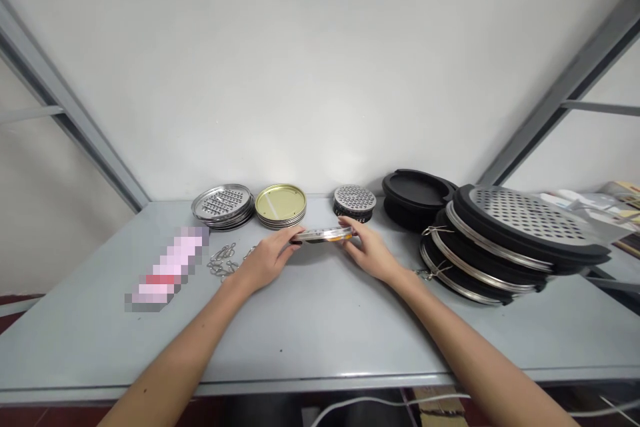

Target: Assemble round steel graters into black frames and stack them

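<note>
We hold a thin round disc point(323, 235) nearly edge-on over the middle of the desk point(310, 333), left hand point(270, 259) and right hand point(371, 252) clamped on its opposite rims. Behind it stand shallow gold lids point(281, 200), nested in a stack, and a round black tray point(417, 188) — its flat dark bottom showing. Rightward, a black ring point(465, 203) surrounds a perforated metal sheet point(525, 213).

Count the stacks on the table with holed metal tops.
3: left stack, beside the gold lids; small stack, just beyond the right hand; large stack, at the right.
</note>
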`<state>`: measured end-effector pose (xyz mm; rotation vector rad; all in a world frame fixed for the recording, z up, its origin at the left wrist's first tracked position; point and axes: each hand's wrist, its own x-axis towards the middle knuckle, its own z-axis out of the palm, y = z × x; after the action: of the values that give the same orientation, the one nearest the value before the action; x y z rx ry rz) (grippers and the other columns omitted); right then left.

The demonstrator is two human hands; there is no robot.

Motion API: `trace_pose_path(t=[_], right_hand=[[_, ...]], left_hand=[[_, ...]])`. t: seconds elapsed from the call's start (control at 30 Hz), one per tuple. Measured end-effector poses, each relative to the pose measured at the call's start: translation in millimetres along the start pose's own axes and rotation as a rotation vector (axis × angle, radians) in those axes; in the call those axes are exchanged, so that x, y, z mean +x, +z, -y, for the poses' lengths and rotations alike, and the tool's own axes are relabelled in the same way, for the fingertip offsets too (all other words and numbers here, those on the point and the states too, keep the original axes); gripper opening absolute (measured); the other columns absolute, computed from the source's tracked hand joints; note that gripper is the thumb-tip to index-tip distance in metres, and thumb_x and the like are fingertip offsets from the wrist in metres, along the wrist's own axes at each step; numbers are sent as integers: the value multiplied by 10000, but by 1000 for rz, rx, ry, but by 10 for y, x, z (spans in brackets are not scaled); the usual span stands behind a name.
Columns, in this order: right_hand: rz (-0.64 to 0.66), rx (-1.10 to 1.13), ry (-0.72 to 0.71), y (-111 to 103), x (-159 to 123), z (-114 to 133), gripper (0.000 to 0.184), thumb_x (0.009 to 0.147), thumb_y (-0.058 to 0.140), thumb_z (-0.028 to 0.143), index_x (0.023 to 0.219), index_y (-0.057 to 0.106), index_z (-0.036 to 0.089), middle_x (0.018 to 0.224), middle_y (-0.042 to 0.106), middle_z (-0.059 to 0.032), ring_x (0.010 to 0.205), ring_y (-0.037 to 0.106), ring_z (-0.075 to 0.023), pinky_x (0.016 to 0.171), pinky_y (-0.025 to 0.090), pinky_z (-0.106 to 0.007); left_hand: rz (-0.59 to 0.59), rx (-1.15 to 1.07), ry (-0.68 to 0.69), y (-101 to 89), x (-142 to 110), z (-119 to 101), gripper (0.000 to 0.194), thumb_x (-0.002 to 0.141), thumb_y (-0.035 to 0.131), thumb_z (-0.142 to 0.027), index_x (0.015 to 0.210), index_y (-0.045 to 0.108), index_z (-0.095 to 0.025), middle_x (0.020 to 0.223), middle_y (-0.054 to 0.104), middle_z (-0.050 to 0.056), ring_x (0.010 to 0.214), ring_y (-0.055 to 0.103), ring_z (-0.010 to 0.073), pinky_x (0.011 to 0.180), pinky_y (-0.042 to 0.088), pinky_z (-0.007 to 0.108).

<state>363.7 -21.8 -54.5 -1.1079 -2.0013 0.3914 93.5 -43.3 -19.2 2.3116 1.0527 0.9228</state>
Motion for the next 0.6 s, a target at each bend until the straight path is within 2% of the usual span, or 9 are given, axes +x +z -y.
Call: trace_pose_path(t=[0.1,0.2,0.43,0.6], right_hand=[[58,5,-2,-40,13,31,355,818,554,167,1170,588,197,1135,670,-104,1028,634,-247,927,484,-431],[73,-6,-17,-75,18,36,333,805,563,150,1130,619,199,1116,682,-95,1018,639,-249,921,485,-430],[28,-70,-86,-81,16,92,447,722,598,113,1164,618,179,1176,641,-127,1101,580,-277,969,450,-469],[109,5,-151,-50,46,56,529,664,497,-9,1138,635,180,1170,645,-105,1098,579,-237,981,446,-434]], left_hand=[[1,24,37,5,1,-11,400,944,439,-296,1342,476,-276,1366,497,65,1233,486,233,1071,357,384],[6,69,4,18,-5,-5,450,916,504,-329,1362,460,-294,1440,408,70,1282,440,256,1073,357,400],[103,69,45,40,-3,58,409,901,536,-255,1303,536,-323,1354,525,49,1217,505,233,1051,381,408],[91,77,78,65,9,84,411,868,592,-248,1270,570,-328,1347,535,54,1204,515,250,1037,398,420]])
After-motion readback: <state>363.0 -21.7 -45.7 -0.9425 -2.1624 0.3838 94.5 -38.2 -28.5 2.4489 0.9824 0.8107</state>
